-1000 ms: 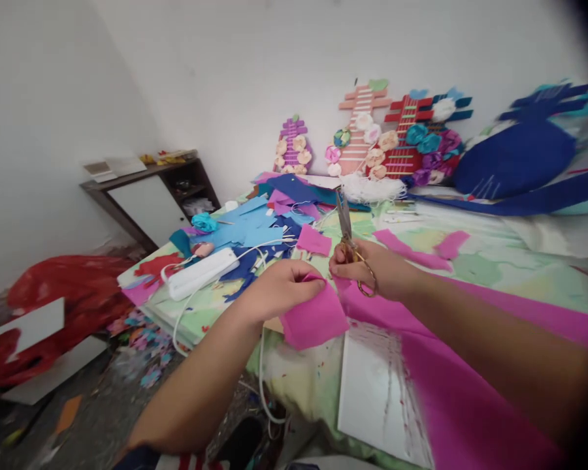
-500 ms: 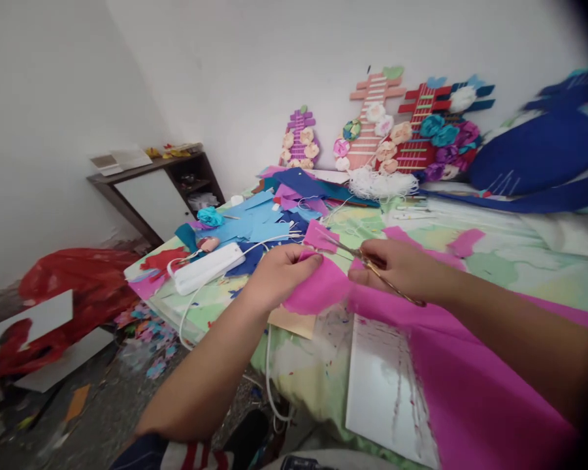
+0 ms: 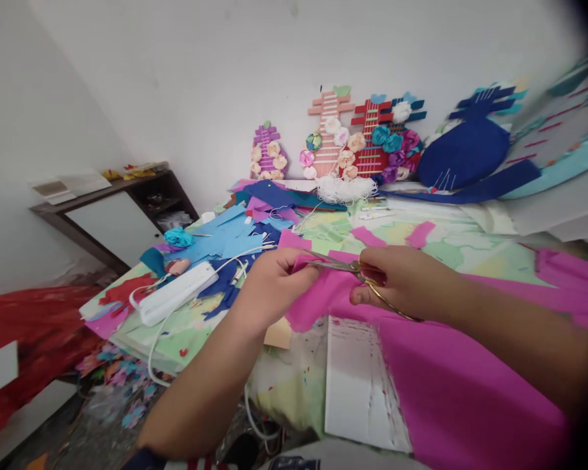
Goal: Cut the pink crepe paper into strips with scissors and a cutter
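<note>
My left hand (image 3: 279, 287) pinches a piece of magenta crepe paper (image 3: 323, 297), thumb on top. Gold-handled scissors (image 3: 355, 266) are in my right hand (image 3: 402, 281), with fingers through the handle loops. Their blades point left and lie at the paper's upper edge, close to my left thumb. Below my right hand spreads a large magenta sheet (image 3: 460, 385), partly over a scored white board (image 3: 357, 391). Small magenta scraps (image 3: 421, 234) lie on the table behind the hands.
A white power strip (image 3: 179, 294) with its cable sits at the left of the patterned tablecloth (image 3: 294, 378). Blue paper pieces (image 3: 225, 235) are heaped behind it. Flower-decorated lute shapes (image 3: 330, 130) lean on the wall, beside a dark blue one (image 3: 465, 150). White string (image 3: 347, 189) lies before them.
The view has turned right. The scissor blades have moved left, up to the paper at my left hand, and look more closed. The held paper has tilted and folded at its top.
</note>
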### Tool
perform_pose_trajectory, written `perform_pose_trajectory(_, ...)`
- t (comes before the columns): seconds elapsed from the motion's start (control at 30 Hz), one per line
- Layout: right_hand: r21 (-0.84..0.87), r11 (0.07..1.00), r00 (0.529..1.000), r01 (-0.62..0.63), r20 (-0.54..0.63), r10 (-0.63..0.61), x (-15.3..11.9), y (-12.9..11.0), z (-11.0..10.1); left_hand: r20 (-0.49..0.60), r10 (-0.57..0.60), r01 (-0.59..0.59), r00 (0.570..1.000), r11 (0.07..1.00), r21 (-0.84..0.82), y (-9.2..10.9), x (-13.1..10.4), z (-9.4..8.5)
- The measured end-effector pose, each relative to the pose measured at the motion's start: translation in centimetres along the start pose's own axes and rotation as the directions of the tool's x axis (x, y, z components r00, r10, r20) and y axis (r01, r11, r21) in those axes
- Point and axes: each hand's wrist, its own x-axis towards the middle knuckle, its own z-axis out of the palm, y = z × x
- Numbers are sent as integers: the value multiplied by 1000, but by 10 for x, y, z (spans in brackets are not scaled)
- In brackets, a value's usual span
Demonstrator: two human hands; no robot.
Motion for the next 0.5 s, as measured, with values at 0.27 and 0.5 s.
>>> perform_pose_trajectory(0.27, -16, 1000, 997, -8, -81, 7, -5, 4, 6, -4, 25, -25, 1000, 1000, -5, 8, -10, -1)
perform_pose_trajectory(0.5, 73, 994, 972, -82, -213, 95, -16, 15, 2, 8, 91, -92, 996, 995, 47, 6, -8, 4)
